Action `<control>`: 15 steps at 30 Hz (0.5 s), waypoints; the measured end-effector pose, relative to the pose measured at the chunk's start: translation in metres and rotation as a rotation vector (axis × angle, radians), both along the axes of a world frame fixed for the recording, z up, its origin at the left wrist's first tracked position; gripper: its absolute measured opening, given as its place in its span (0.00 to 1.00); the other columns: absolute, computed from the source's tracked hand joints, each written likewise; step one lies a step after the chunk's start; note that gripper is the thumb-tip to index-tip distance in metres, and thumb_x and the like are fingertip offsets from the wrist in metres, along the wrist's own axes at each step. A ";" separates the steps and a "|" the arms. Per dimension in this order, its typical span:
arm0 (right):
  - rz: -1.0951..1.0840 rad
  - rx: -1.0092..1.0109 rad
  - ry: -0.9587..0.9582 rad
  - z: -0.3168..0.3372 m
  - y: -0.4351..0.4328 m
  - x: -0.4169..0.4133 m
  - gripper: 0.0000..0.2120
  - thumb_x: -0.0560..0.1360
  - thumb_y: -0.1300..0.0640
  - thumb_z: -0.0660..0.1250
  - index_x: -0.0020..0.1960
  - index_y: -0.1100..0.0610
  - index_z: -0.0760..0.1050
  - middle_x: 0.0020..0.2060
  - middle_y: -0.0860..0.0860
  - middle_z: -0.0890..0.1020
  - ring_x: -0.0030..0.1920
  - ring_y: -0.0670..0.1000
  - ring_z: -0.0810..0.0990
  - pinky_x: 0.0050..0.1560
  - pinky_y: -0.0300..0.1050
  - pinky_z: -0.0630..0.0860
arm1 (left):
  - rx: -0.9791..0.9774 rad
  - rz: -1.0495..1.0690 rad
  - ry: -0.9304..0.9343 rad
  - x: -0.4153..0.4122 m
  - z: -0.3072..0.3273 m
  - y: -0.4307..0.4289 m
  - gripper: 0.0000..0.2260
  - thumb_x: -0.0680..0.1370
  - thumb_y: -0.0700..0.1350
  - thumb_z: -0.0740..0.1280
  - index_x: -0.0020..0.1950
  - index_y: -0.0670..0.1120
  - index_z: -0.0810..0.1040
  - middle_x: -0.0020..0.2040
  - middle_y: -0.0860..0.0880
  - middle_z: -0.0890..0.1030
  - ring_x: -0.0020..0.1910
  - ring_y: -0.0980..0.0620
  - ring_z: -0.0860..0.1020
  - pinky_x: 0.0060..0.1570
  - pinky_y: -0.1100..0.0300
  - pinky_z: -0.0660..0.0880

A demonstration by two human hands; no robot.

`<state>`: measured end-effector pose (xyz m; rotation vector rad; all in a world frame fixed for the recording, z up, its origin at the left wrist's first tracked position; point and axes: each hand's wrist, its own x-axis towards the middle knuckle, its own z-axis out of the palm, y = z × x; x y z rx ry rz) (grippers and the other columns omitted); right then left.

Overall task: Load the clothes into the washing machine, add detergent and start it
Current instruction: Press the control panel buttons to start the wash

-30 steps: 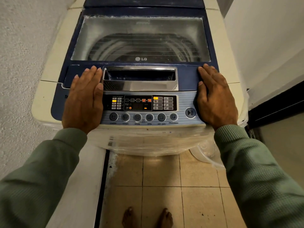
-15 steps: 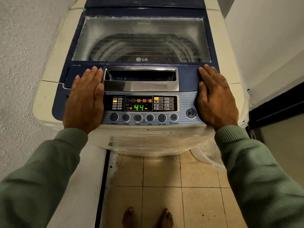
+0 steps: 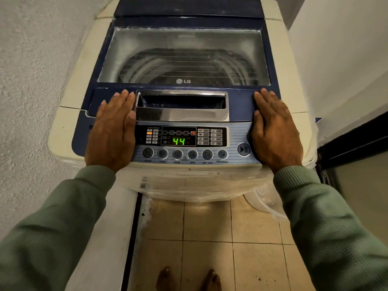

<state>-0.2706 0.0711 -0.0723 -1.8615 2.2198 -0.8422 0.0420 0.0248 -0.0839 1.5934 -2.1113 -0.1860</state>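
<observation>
A top-loading washing machine [image 3: 69, 106] with a blue top stands in front of me, its glass lid [image 3: 184, 57] closed over the drum. The clothes are not visible through the hazy glass. On the control panel [image 3: 233, 131] the display [image 3: 178, 141] glows green with 44. A round start/pause button [image 3: 243, 149] sits at the panel's right end. My left hand [image 3: 112, 131] lies flat on the panel's left side, fingers straight. My right hand [image 3: 275, 129] lies flat on the right side, just beside the start/pause button. A silver lid handle [image 3: 181, 106] sits between them.
A rough white wall [image 3: 31, 80] runs close along the left. A white appliance with a black seam [image 3: 346, 80] stands tight on the right. Clear plastic wrap [image 3: 199, 183] hangs off the machine's front. Beige floor tiles [image 3: 210, 238] and my bare feet show below.
One second ago the display was dark; it then lit up with a green 44 and stays lit. Both hands rest in the same places.
</observation>
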 end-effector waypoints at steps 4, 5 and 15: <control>0.002 0.002 0.002 0.001 0.001 0.002 0.24 0.80 0.53 0.52 0.75 0.57 0.65 0.75 0.54 0.66 0.76 0.52 0.61 0.77 0.47 0.54 | 0.007 0.006 0.003 0.000 0.000 0.000 0.23 0.84 0.50 0.48 0.77 0.42 0.60 0.76 0.43 0.63 0.77 0.47 0.58 0.77 0.49 0.50; 0.004 0.000 0.002 0.001 0.001 0.002 0.24 0.80 0.53 0.52 0.74 0.58 0.65 0.74 0.55 0.66 0.76 0.53 0.61 0.77 0.48 0.54 | 0.009 0.007 -0.004 0.000 -0.001 0.000 0.23 0.84 0.50 0.48 0.77 0.42 0.60 0.77 0.43 0.63 0.77 0.47 0.58 0.77 0.49 0.50; 0.005 -0.001 0.012 0.002 0.000 0.003 0.24 0.79 0.54 0.53 0.74 0.59 0.66 0.74 0.56 0.67 0.75 0.54 0.63 0.76 0.52 0.58 | 0.011 0.003 0.020 0.000 0.002 -0.001 0.23 0.83 0.49 0.49 0.76 0.42 0.63 0.76 0.42 0.65 0.76 0.45 0.60 0.76 0.48 0.52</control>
